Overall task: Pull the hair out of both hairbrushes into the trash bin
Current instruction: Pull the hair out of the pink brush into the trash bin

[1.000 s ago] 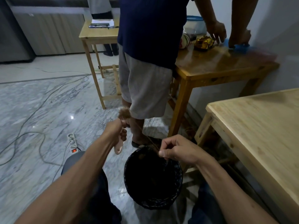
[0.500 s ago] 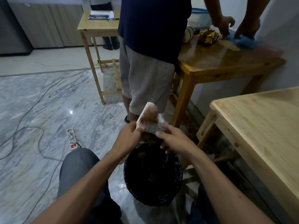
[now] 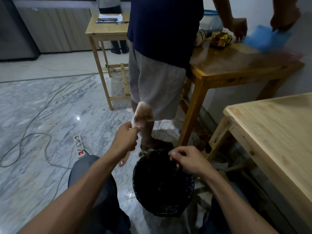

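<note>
Right hand (image 3: pixel 189 162) dropped away from the hairbrush (image 3: pixel 142 115) and now pinches, fingers together, over the black trash bin (image 3: pixel 163 184) on the floor; can't tell if it's got hair. Left hand (image 3: pixel 125 141) is clamped around the brush handle, bristle head up.

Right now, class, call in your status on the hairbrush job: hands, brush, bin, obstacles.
Left hand gripping hairbrush, bristles up. Right hand pinched over trash bin; strand not discernible. Hair remains in brush. Standing person's leg just beyond the bin.

Right hand (image 3: pixel 189 162) now over bin (image 3: pixel 140 186)
</note>
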